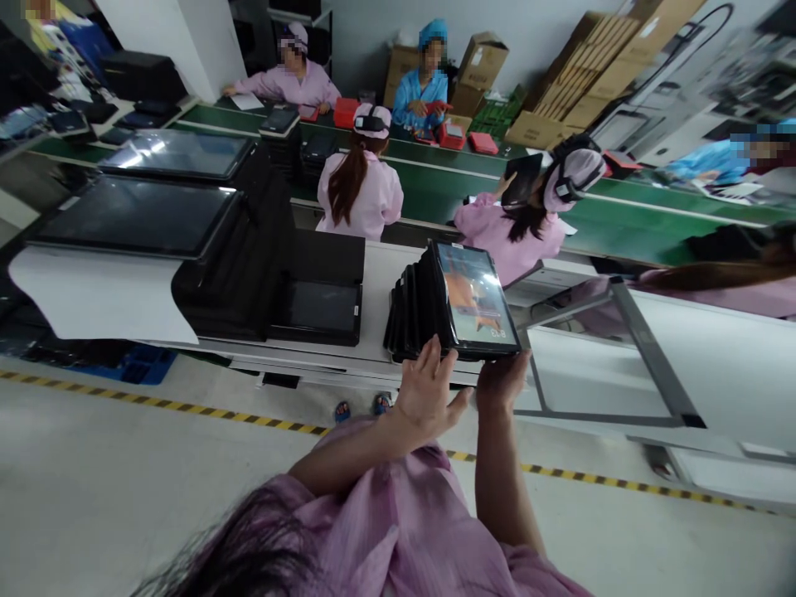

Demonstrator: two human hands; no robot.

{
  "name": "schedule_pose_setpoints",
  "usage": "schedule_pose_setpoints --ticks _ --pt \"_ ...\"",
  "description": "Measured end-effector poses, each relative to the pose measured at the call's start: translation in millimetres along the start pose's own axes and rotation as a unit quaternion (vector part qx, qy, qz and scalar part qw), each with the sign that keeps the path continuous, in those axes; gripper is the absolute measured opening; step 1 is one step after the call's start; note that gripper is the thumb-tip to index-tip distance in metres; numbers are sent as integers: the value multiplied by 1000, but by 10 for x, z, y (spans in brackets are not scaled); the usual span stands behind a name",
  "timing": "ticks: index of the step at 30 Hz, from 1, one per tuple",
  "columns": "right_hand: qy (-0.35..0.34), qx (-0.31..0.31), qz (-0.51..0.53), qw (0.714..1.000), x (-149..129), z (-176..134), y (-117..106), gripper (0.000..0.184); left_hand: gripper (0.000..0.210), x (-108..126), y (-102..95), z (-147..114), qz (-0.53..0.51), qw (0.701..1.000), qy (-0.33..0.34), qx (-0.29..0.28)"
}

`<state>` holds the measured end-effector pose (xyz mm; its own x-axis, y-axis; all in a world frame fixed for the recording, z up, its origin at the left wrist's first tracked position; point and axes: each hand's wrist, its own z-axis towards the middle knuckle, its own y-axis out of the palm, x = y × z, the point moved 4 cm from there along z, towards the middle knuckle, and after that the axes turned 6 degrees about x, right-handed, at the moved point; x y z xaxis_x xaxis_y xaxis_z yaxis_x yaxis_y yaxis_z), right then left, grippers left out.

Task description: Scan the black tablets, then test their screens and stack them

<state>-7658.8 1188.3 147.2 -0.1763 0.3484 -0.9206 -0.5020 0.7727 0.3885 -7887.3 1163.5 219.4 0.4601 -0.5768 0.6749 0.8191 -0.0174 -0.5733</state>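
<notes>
A tablet [476, 294] with a lit, colourful screen tops a leaning row of black tablets [404, 315] at the white bench's right end. My right hand [502, 380] cups this lit tablet's near right corner from below, its fingers partly hidden beneath. Against the near left edge rest the fingertips of my left hand [429, 391], with fingers stretched and thumb apart. Whether those fingertips touch the lit tablet or the ones under it, I cannot tell.
Large dark screens [143, 215] are piled on the bench's left. Beside them lies a black tray-like stack [317, 307]. A grey metal frame [647, 356] juts out at right. Co-workers [361, 186] sit along the green conveyor [429, 199] beyond.
</notes>
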Motion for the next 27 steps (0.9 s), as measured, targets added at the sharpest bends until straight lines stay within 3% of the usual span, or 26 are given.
schedule_pose_setpoints --ticks 10,19,27 --pt "-13 10 -28 999 -195 -13 71 50 58 206 -86 68 35 999 17 -14" --pt "-47 33 -80 995 -105 -34 -15 46 59 -137 -111 -18 -41 999 -19 -2" --pt "-9 52 -50 997 -106 2 17 45 63 -130 -62 -35 -25 999 -4 -36"
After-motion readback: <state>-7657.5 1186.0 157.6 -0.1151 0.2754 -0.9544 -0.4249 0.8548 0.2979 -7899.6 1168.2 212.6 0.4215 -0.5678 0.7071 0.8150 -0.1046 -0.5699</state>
